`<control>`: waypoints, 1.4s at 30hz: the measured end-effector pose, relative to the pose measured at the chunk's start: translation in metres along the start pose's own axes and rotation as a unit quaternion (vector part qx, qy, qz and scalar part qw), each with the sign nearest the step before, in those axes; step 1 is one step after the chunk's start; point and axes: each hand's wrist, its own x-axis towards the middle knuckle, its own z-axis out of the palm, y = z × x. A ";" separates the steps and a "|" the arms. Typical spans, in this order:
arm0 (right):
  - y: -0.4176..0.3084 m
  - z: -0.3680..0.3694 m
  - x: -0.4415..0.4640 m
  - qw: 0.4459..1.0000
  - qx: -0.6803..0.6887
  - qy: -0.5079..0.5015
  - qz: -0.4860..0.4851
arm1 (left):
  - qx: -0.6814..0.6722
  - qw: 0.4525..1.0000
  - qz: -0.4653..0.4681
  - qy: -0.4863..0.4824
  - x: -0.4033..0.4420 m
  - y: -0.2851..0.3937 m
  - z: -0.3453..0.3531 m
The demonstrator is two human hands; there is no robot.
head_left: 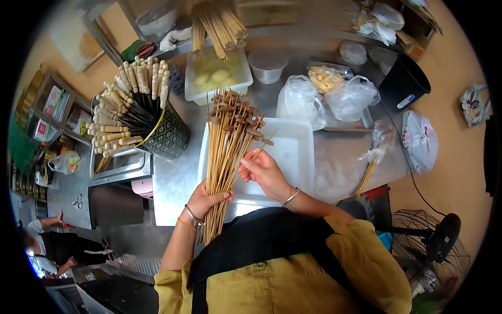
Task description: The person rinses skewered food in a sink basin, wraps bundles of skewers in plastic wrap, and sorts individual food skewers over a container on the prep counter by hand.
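Observation:
My left hand [206,201] is closed round the lower part of a thick bundle of bamboo skewers [217,162]. Small brown pieces, which look like meat, sit near the upper ends of the skewers. Between the thumb and fingers of my right hand [267,174] is a single skewer, slanting at the bundle's right side with a brown piece near its tip. Beneath both hands lies a white plastic tray [308,162], partly covered by the bundle; its visible floor is bare.
At left stands a patterned bucket [175,137] full of wooden-handled skewers. Behind are a tub of pale items in liquid [191,90], bare skewer bundles [227,26] and a clear bowl [268,68]. Plastic bags [300,102], a black bin [405,83] and a fan [444,235] stand right. A person [60,246] is at lower left.

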 end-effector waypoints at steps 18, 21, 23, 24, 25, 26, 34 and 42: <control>-0.003 0.002 -0.010 0.999 0.018 -0.029 -0.007 | -0.010 0.997 0.060 0.040 -0.016 0.012 0.005; 0.000 0.002 -0.010 1.000 0.014 -0.010 -0.008 | -0.010 0.997 0.065 0.038 -0.014 0.012 0.007; 0.001 0.005 -0.011 1.000 0.014 0.003 -0.014 | -0.014 0.997 0.069 0.037 -0.013 0.011 0.007; 0.000 0.009 -0.011 1.000 0.013 0.016 -0.018 | -0.030 0.997 0.060 0.033 -0.012 0.009 0.006; -0.001 0.012 -0.012 1.000 0.015 0.017 -0.021 | -0.045 0.997 0.051 0.030 -0.011 0.008 0.005; -0.003 0.016 -0.015 0.999 0.027 0.038 -0.015 | -0.047 0.997 0.048 0.025 -0.010 0.007 0.003; -0.012 0.014 -0.015 0.998 0.020 0.050 0.037 | -0.055 0.997 0.048 0.010 -0.008 0.008 0.003; -0.013 0.012 -0.018 0.998 0.060 -0.019 -0.017 | -0.019 0.998 0.061 0.002 -0.008 0.012 0.005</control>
